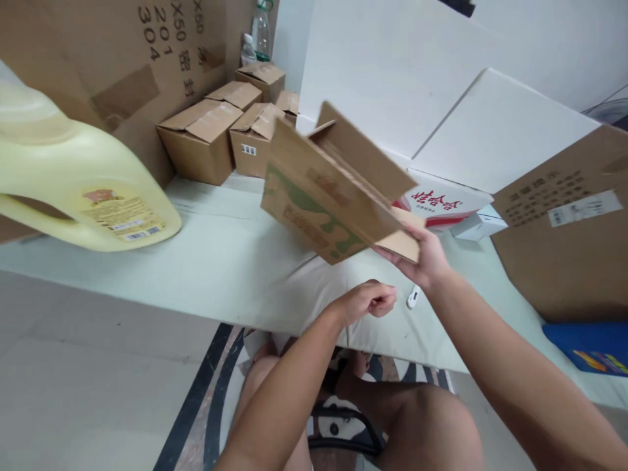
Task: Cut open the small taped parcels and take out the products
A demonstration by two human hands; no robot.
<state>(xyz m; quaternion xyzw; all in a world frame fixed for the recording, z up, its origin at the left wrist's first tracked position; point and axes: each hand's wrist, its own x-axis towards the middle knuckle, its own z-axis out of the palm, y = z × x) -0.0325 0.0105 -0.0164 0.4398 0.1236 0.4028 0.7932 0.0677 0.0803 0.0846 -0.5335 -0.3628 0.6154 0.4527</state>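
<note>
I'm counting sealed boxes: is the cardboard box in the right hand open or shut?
Open: the cardboard box in the right hand has flaps standing apart, with a gap between them. Whether it's empty, I cannot tell.

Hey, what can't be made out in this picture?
Head view, cardboard box in the right hand: lettering smeared by blur.
Head view, left hand: curled fingers hide its palm.
Head view, yellow jug: cut off by the left edge.
</note>
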